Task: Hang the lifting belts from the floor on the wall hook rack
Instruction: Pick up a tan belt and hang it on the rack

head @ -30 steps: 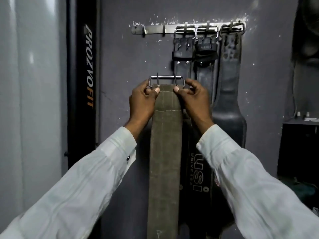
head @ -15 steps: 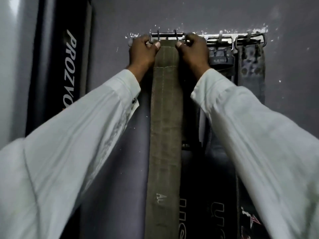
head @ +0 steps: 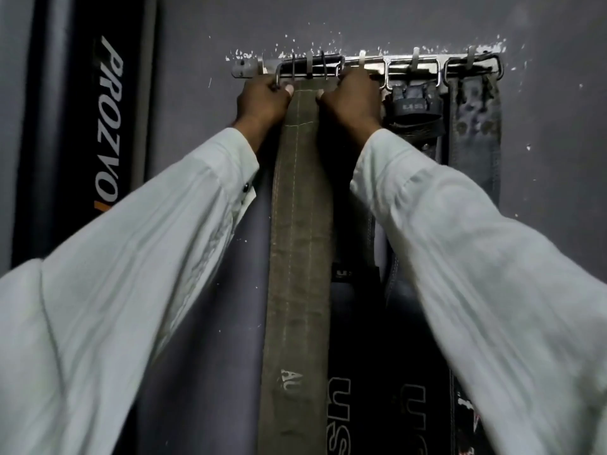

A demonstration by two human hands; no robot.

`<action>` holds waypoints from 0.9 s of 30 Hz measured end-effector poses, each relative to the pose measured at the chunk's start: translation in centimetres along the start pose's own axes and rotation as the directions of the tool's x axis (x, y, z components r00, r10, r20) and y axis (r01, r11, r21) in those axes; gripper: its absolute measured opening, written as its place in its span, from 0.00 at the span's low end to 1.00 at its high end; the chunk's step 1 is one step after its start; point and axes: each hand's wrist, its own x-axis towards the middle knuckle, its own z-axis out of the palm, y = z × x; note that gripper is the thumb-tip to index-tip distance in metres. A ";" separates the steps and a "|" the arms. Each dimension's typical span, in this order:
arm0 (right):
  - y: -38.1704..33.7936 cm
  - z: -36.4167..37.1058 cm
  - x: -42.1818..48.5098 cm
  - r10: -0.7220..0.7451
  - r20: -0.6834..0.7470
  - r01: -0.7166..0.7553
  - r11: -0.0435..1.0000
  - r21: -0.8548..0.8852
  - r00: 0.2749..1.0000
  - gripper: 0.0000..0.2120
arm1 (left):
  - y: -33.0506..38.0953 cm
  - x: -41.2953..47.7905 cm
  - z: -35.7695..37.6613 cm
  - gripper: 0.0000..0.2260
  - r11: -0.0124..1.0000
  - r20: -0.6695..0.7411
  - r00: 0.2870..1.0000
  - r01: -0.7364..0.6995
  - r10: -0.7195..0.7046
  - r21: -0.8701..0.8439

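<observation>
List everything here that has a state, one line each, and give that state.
olive belt: hangs straight down, top end gripped by both hands.
buckle: level with the rack at a hook; whether hooked is unclear.
left hand: grips the belt's top left corner.
right hand: grips the top right corner.
hook rack: fixed to the wall.
black belts: hung by buckles on right-side hooks.

The olive belt (head: 297,224) has been lifted; its buckle (head: 308,65) now seems hooked on the rack (head: 245,68).
</observation>
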 end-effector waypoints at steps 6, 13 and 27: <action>0.9 1.1 -5.6 -0.096 -0.162 0.145 0.935 0.323 0.982 0.31 | -1.0 -4.1 -0.2 0.32 0.952 0.013 0.990 0.138 -0.140 -0.273; 3.2 1.2 -13.6 0.072 -0.103 -0.014 0.876 0.482 0.992 0.26 | -3.9 -13.2 0.0 0.21 0.902 0.111 0.967 0.256 -0.231 -0.349; 10.3 0.9 -30.6 0.366 0.394 -0.475 0.851 0.226 0.843 0.04 | -11.8 -33.3 -1.0 0.12 0.768 0.418 0.816 0.546 -0.398 -0.335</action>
